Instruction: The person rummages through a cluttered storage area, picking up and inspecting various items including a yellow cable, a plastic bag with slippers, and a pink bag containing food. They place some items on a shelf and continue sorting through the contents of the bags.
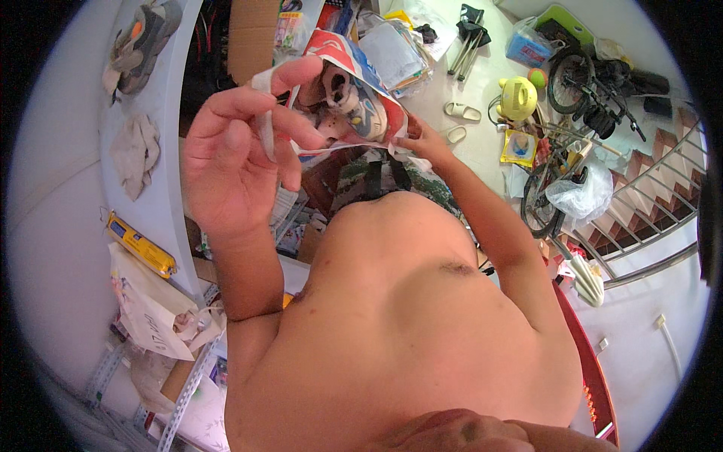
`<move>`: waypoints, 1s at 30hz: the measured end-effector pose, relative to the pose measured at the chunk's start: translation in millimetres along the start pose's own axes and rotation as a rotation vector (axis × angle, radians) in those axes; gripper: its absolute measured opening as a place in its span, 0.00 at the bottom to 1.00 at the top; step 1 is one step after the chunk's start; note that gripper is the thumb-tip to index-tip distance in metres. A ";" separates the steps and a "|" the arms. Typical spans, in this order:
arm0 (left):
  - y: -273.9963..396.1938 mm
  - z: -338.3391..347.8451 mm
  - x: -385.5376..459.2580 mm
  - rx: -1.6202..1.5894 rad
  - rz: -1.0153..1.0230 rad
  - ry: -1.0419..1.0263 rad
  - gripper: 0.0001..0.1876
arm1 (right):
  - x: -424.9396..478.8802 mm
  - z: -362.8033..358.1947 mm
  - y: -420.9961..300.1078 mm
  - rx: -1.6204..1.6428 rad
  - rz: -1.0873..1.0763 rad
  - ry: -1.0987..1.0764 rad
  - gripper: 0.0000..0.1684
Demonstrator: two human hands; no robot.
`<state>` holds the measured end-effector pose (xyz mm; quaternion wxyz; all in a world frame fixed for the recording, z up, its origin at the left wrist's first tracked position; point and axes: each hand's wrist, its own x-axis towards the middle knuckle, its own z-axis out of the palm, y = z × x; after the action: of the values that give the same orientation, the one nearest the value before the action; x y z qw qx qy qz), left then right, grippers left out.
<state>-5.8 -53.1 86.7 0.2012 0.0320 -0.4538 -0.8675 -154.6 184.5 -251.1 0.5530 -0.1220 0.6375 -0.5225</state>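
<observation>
A red, white and blue bag [375,73] gapes in front of my belly. Inside it lie worn sneakers, among them a grey and white sneaker [367,117] with yellow marks. My left hand [237,147] is raised palm-up to the left of the bag, with a white strap [265,121] running between its curled fingers. The strap looks like a bag handle; where it joins is hidden behind the fingers. At the bag's right rim, my right hand [423,144] grips the edge, its fingertips partly out of sight.
On the white shelf at left are grey shoes [148,48], a crumpled cloth [135,152], a yellow sealant tube [141,244] and a tote bag [152,305]. Papers [395,53], slippers [462,111], a yellow appliance [517,97] and a bicycle [573,85] occupy the floor, near a stair railing [649,198].
</observation>
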 end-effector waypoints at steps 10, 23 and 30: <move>22.9 -7.3 -11.6 0.074 0.134 0.001 0.19 | 8.5 27.3 -40.5 -0.003 0.300 0.073 0.16; 4.0 -38.2 -63.1 0.501 0.132 0.540 0.13 | -94.4 -15.5 -141.8 0.436 0.129 0.092 0.17; -26.8 -31.3 -60.9 0.953 -0.043 0.715 0.10 | -100.9 -43.0 -129.3 0.633 -0.058 -0.146 0.28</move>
<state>48.9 -40.7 39.2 0.2873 0.4181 -0.6963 -0.5077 -208.8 226.4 -96.0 0.5924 0.0010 0.3983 -0.7003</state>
